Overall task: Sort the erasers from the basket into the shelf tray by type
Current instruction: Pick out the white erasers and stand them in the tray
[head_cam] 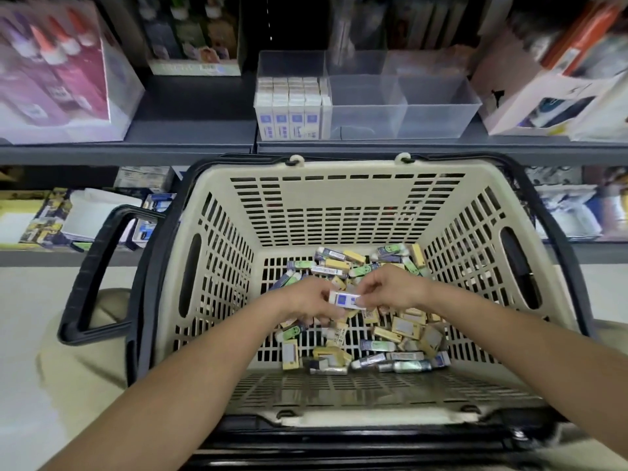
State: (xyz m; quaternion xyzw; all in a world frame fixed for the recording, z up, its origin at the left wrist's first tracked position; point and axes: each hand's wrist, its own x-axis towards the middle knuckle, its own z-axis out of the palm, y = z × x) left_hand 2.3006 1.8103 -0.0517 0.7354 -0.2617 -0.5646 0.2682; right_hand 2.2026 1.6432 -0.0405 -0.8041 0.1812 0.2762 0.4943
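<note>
Blur smears the goods at the edges. The box of pink-and-purple bottles [57, 69] at upper left and the cartons [550, 96] at upper right cannot be read. The packages [102, 212] on the lower level sit partly hidden behind the basket [343, 205]. Both forearms [190, 375] are cut off by the bottom edge.

The left hand [306, 300] and the right hand [394, 287] meet above the middle of the basket. Between them is a white eraser [346, 299] with a blue patch on its sleeve. The left grip curls round its left end, and the right grip pinches its right end between thumb and fingertips. Whether a second piece lies behind it cannot be told.

Beneath the hands the loose erasers [404, 329] are heaped on the basket floor. Some have yellow sleeves, some are green with smiling faces, and some are blue and white. A few show barcodes, but the print is too small to read.

On the shelf [190, 130] beyond the basket stands the clear shelf tray [438, 107]. Its left compartment holds rows of white-and-blue erasers [289, 110] standing on end, their labels illegible.
</note>
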